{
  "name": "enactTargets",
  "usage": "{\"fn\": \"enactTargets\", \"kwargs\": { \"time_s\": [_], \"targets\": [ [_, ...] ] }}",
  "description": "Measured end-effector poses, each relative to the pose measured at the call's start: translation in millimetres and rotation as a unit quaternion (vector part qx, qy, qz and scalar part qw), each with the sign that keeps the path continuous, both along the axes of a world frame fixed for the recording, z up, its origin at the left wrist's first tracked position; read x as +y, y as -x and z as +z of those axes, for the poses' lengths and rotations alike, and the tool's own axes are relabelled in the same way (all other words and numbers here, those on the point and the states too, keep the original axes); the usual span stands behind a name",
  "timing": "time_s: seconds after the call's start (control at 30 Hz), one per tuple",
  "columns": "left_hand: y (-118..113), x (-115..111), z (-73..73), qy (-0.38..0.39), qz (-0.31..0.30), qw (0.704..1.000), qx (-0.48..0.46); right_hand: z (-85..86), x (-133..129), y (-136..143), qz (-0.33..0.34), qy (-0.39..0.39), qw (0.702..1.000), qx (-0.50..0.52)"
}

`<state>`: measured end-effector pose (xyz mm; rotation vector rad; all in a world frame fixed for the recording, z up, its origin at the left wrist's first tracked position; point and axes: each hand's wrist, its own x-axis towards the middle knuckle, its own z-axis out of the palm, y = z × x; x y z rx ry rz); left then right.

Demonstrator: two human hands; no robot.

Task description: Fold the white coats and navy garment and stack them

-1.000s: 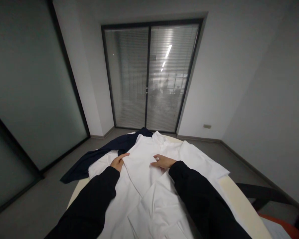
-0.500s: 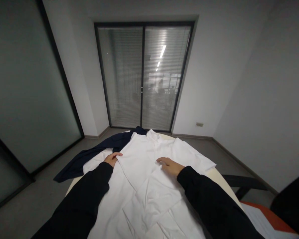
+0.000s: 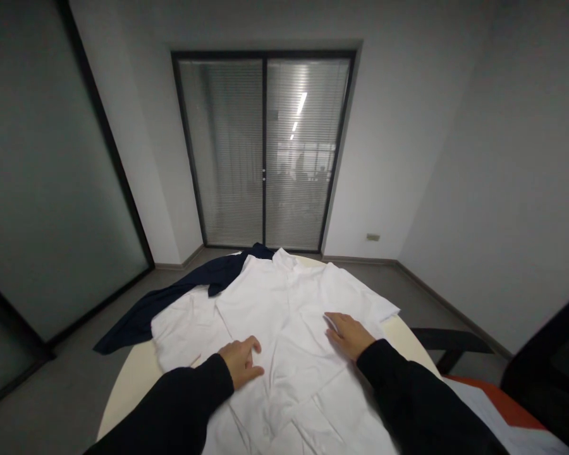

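A white short-sleeved shirt lies spread on the table, its collar at the far end and its body creased toward me. My left hand is over the shirt's left side, thumb and fingers apart with nothing between them. Over the right half of the chest is my right hand, fingers apart and holding nothing; I cannot tell whether it touches the cloth. One sleeve is spread to the left. A dark navy garment lies behind it, hanging past the table's left edge.
The pale round table shows at both sides of the shirt. At the right stand a black chair and an orange-red surface with white papers. A glass door with blinds is beyond the table.
My left hand has let go of the shirt's left side and moved down and right. My right hand has shifted slightly right and down. The left sleeve now shows more fully.
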<state>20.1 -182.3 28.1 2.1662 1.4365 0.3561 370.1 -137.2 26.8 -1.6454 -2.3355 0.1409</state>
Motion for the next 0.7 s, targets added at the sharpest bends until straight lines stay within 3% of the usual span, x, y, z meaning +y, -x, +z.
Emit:
{"fn": "enactTargets", "kwargs": {
  "time_s": [0.1,0.2,0.4,0.57,0.7],
  "targets": [
    [7,4,1.9,0.084,-0.040,0.989,-0.115,-13.9,-2,-8,-0.007,-0.054,0.998,0.037],
    [15,9,0.0,0.159,-0.040,0.957,-0.238,-25.0,-1,-13,-0.004,-0.099,0.992,0.077],
    [31,18,-8.2,0.169,-0.038,0.955,-0.241,-23.5,-7,-11,-0.031,-0.091,0.995,0.038],
    [36,21,-14.2,0.226,-0.054,0.923,-0.306,-16.6,-11,-8,-0.040,-0.084,0.995,0.022],
    [32,18,-17.0,0.212,-0.047,0.916,-0.338,-4.2,-12,-7,-0.065,-0.079,0.994,0.025]
  ]
}}
